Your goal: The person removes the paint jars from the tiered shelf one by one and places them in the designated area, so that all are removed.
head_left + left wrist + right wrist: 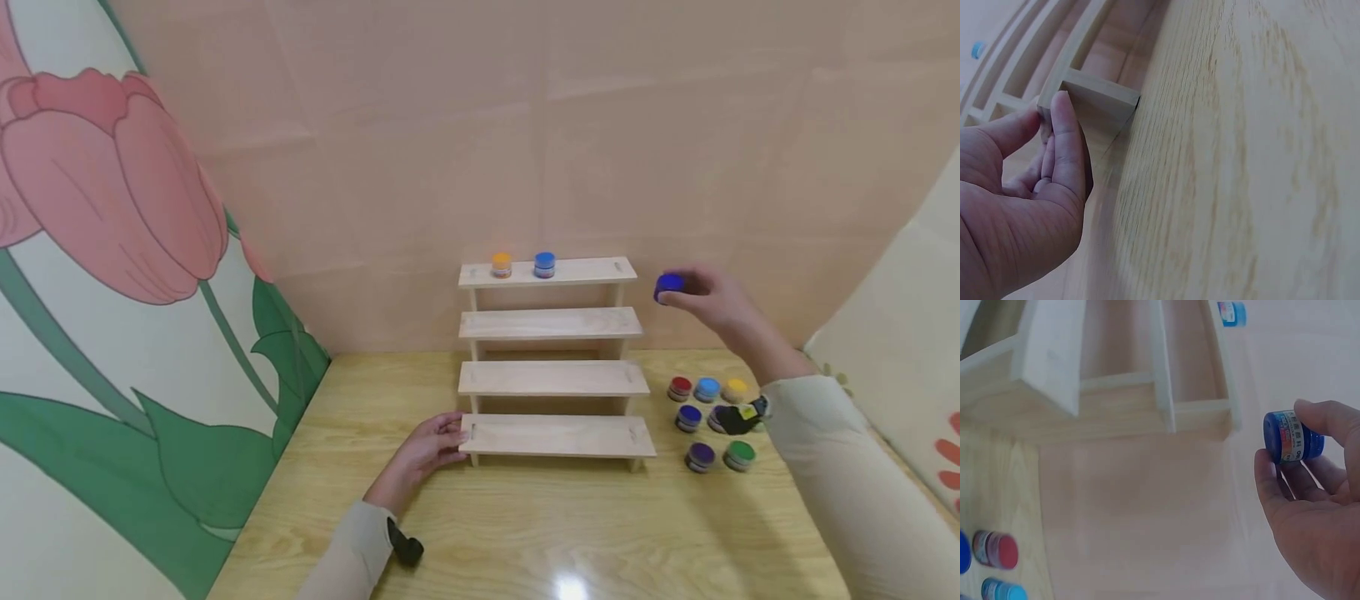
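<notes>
My right hand (712, 300) holds a small dark blue paint jar (1291, 436) between thumb and fingers, in the air just right of the top step. A pale wooden four-step rack (555, 379) stands on the table. At the left end of its lowest step, my left hand (431, 450) pinches the board, thumb on one face and fingers on the other in the left wrist view. An orange-lidded jar (502, 266) and a blue-lidded jar (544, 266) sit on the left and middle of the top step. The three lower steps carry no jars.
Several more jars stand on the table right of the rack, among them a red one (679, 388), a light blue one (707, 389) and a green one (739, 455). The right forearm partly covers this group. A pink cloth wall (405, 208) rises behind the rack.
</notes>
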The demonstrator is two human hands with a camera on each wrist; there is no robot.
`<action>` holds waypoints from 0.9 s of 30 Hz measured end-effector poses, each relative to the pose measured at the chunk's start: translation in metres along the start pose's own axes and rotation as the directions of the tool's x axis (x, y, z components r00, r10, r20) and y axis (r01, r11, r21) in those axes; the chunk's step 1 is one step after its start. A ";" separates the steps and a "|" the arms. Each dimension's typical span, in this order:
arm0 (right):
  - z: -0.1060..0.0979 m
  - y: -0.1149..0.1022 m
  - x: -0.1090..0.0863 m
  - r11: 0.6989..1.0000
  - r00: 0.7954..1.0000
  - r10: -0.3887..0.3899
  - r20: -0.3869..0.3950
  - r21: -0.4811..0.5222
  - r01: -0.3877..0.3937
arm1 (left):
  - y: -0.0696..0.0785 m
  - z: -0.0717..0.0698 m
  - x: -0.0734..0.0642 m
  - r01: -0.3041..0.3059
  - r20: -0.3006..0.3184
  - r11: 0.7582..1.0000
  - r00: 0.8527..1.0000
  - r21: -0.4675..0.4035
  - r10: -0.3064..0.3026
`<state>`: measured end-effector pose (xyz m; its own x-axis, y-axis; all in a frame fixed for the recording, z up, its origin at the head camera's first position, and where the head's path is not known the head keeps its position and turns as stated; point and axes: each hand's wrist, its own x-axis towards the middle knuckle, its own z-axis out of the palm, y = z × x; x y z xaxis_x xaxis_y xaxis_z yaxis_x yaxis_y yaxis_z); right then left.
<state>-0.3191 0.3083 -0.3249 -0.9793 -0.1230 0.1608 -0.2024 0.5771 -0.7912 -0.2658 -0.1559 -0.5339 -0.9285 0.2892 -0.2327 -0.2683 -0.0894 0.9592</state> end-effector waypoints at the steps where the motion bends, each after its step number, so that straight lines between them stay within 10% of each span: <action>1: -0.001 0.003 -0.003 1.000 1.000 0.007 -0.002 -0.008 -0.007 | 0.000 0.000 0.000 -0.005 0.003 1.000 1.000 0.001 0.005; 27: -0.019 0.079 -0.082 0.992 0.997 0.074 -0.034 -0.096 -0.077 | 0.004 0.002 -0.004 0.011 -0.008 1.000 1.000 -0.020 -0.011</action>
<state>-0.2550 0.3788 -0.3893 -0.9911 -0.0524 0.1221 -0.1261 0.6598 -0.7408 -0.2627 -0.1557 -0.5290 -0.9275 0.2827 -0.2448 -0.2837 -0.1055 0.9531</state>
